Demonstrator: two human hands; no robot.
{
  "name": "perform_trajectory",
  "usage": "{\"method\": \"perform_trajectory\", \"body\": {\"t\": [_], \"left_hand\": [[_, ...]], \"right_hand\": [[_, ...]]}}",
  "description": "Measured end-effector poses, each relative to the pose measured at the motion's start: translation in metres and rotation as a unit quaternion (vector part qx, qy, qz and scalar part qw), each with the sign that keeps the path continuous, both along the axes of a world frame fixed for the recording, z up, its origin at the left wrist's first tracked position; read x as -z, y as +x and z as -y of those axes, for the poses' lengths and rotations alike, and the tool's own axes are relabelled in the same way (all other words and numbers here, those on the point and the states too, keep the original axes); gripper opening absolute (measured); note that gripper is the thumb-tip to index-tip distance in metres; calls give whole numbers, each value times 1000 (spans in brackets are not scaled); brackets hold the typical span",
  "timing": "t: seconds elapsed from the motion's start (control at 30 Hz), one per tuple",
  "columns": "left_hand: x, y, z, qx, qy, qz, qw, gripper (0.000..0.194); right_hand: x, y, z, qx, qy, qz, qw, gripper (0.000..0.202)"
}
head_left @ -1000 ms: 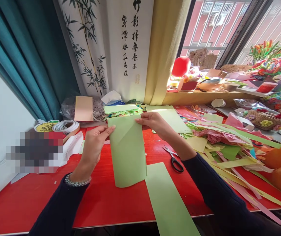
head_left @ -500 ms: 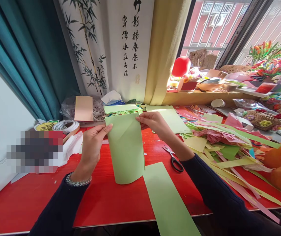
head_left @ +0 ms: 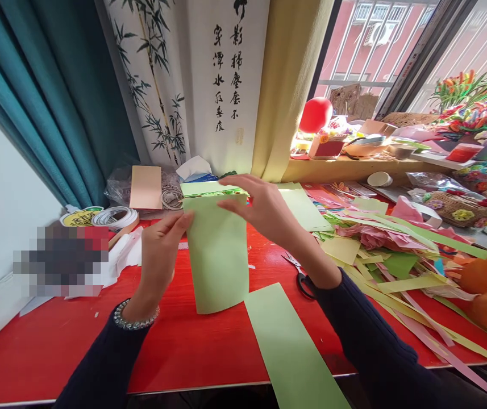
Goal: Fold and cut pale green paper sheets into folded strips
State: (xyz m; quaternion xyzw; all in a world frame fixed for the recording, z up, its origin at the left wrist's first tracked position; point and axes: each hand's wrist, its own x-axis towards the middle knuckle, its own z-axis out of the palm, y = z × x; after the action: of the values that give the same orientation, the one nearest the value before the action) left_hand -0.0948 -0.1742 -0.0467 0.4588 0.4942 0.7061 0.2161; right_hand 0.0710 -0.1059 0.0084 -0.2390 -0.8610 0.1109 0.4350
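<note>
A light green paper sheet (head_left: 217,255) hangs upright over the red table, its lower end curved. My left hand (head_left: 158,255) pinches its upper left corner between thumb and fingers. At the sheet's top edge, my right hand (head_left: 260,210) has thumb and fingers spread apart, holding nothing. A second green strip (head_left: 294,346) lies below and to the right, reaching past the table's front edge. Black-handled scissors (head_left: 303,281) lie beside my right wrist, partly covered by the sleeve.
Paper strips and scraps (head_left: 400,264) pile up on the right. More green sheets (head_left: 305,207) lie behind my right hand. White tape rolls (head_left: 115,218) and a pinkish card (head_left: 146,187) are at the back left. The red table (head_left: 192,363) ends at its front edge.
My right hand has let go of the sheet's upper right corner, opened, and moved left along the top edge. The sleeve now covers part of the scissors.
</note>
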Motion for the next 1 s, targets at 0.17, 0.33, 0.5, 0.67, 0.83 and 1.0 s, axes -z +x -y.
{"method": "perform_trajectory", "body": {"t": [0.17, 0.33, 0.5, 0.67, 0.83, 1.0], "left_hand": [[-2, 5, 10, -17, 8, -149, 989, 19], [-7, 6, 18, -51, 1, -236, 970, 26], [-8, 9, 22, -62, 16, -238, 969, 21], [-7, 12, 25, -15, 3, -278, 961, 20], [-5, 12, 25, 37, 29, -343, 938, 21], [-1, 14, 28, 81, 59, -401, 910, 19]], "right_hand": [[-7, -28, 16, -47, 77, 69, 994, 18], [-10, -30, 19, -58, 49, 52, 996, 18], [-13, -25, 21, -8, 50, 14, 999, 19], [-19, -13, 13, 65, 27, -37, 997, 19], [-26, 10, -5, 95, 23, -96, 991, 17], [-30, 38, -24, 120, 41, -156, 980, 16]]}}
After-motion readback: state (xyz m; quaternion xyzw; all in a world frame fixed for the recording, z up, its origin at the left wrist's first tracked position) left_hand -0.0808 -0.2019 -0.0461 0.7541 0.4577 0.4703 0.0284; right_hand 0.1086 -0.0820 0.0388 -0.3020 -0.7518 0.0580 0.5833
